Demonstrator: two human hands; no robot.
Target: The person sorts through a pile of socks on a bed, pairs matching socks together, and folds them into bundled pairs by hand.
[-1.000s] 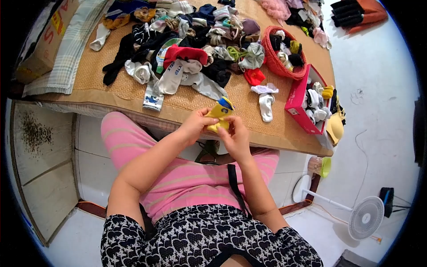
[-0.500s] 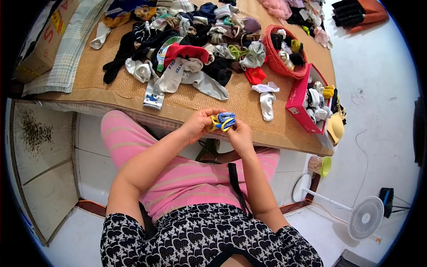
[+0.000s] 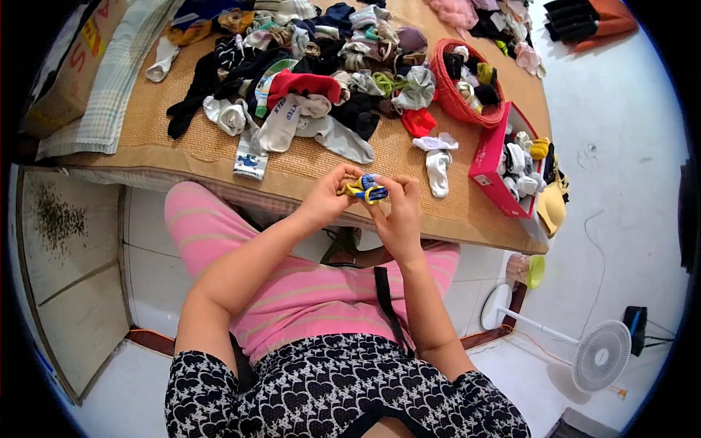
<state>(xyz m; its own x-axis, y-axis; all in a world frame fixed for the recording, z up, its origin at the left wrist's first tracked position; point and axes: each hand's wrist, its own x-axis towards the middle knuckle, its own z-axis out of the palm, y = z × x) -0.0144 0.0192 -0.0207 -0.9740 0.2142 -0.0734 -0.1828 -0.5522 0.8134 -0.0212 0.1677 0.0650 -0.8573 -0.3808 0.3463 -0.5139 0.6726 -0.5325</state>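
A small yellow and blue sock [image 3: 367, 190], bunched up, is held between my two hands above the front edge of the woven mat [image 3: 394, 164]. My left hand [image 3: 330, 196] pinches its yellow end. The fingers of my right hand [image 3: 396, 212] close on the blue end. Beyond them lies a pile of mixed socks [image 3: 314, 55], with a red piece [image 3: 303, 86] and a white lettered sock [image 3: 280, 128] at its near side. A white sock [image 3: 437, 174] lies apart, to the right of my hands.
Rolled socks fill a red woven basket [image 3: 444, 86] and a pink box [image 3: 491, 175] at the right. A cardboard box [image 3: 80, 66] stands at the far left. On the floor at right are a white fan [image 3: 601, 358] and a green-rimmed bin [image 3: 535, 271].
The sock, earlier stretched upright with its yellow side showing, is now bunched with more blue visible. My right fingers have shifted their hold on it.
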